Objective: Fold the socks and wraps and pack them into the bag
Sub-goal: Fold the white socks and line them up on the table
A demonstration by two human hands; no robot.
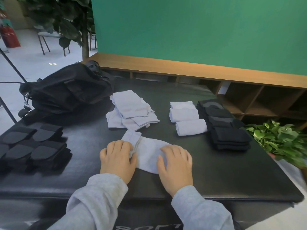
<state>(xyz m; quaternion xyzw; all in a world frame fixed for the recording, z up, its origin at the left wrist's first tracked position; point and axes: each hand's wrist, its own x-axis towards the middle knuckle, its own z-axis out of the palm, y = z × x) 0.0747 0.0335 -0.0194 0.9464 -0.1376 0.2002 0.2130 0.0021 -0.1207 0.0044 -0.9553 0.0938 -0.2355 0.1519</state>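
Note:
A white sock lies on the black table in front of me. My left hand grips its bunched cuff end with curled fingers. My right hand presses on the toe end with fingers bent over it. Beyond lies a loose pile of white socks. To the right sit three folded white socks and a stack of folded black socks. Black wraps lie at the left. The black bag sits at the back left.
A green leafy plant stands off the table's right edge. A wooden shelf unit and a green wall run behind the table. A potted tree and chairs stand at the far left.

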